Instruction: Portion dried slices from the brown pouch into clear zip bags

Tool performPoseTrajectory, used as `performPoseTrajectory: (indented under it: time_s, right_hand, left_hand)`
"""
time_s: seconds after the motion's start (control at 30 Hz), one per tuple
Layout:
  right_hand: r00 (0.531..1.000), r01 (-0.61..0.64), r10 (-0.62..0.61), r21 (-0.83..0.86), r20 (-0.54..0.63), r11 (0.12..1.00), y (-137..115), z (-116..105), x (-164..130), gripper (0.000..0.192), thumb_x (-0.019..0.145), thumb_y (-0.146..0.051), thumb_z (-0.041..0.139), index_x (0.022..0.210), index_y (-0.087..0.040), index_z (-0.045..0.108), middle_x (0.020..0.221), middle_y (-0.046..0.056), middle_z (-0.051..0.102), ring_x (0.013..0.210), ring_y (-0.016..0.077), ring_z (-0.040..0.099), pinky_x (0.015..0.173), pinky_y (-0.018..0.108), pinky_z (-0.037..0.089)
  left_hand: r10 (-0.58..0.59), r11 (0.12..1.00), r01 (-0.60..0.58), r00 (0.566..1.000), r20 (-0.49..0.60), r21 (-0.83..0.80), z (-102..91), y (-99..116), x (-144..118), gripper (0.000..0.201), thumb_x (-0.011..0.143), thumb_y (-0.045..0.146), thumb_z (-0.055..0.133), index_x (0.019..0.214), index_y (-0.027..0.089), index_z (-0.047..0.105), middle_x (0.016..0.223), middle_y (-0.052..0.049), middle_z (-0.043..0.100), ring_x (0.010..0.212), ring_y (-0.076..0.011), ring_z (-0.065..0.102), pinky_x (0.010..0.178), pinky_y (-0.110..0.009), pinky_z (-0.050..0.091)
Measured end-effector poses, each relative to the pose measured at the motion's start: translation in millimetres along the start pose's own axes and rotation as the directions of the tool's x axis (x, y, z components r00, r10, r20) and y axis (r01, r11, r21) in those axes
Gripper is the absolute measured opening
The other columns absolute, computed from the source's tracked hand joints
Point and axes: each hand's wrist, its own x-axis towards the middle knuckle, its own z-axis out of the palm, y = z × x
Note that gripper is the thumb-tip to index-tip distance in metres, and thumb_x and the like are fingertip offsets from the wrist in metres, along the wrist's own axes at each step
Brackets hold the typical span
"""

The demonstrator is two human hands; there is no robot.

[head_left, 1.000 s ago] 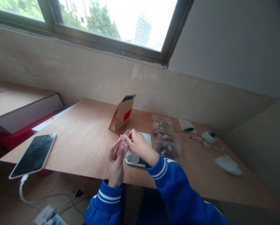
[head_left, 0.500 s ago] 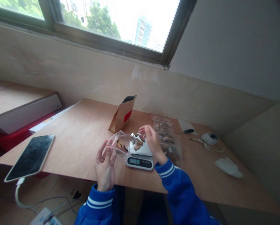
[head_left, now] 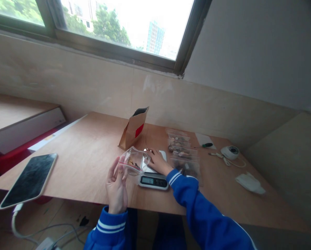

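My left hand (head_left: 116, 187) holds a small clear zip bag (head_left: 133, 161) with a red seal strip, mouth open toward the right, with a few brown pieces inside. My right hand (head_left: 157, 162) rests palm down on the platform of a small white digital scale (head_left: 153, 180), fingers reaching toward the bag's mouth. I cannot tell whether those fingers pinch anything. A brown paper pouch (head_left: 133, 128) with a red label stands open just behind the scale.
Several filled clear bags (head_left: 182, 154) lie in a row right of the scale. A phone (head_left: 29, 180) on a cable sits at the table's left edge. Farther right lie a green-handled tool (head_left: 206, 144), a round white device (head_left: 229, 151) and a white cloth (head_left: 250, 183).
Both hands held the bag at first. My right hand let go, moved right, then came down onto the scale's platform. My left hand kept the bag open beside the scale.
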Motion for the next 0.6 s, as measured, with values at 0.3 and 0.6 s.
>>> performPoseTrajectory:
  time_s: [0.3, 0.6]
  right_hand:
    - [0.99, -0.112, 0.112, 0.005, -0.091, 0.994, -13.0, -6.2, -0.7, 0.015, 0.082, -0.017, 0.063, 0.096, -0.014, 0.068, 0.098, 0.014, 0.066, 0.096, 0.0267, 0.059, 0.09, 0.039, 0.047]
    - [0.837, -0.33, 0.453, 0.377, -0.306, 0.865, -9.7, -29.3, 7.6, 0.048, 0.096, -0.046, 0.03, 0.085, -0.013, 0.063, 0.072, 0.008, 0.067, 0.065, 0.0175, 0.062, 0.058, 0.027, 0.047]
  left_hand:
    - [-0.027, 0.999, 0.027, 0.999, 0.025, -0.02, -3.6, 1.1, -4.3, 0.036, 0.079, 0.031, 0.072, 0.115, 0.027, 0.066, 0.131, -0.007, 0.063, 0.12, -0.0202, 0.059, 0.088, -0.023, 0.052]
    - [-0.035, 0.999, 0.036, 0.999, 0.018, -0.015, -6.1, 5.8, -4.4, 0.039, 0.08, 0.031, 0.072, 0.117, 0.026, 0.063, 0.133, -0.009, 0.061, 0.123, -0.022, 0.057, 0.088, -0.024, 0.052]
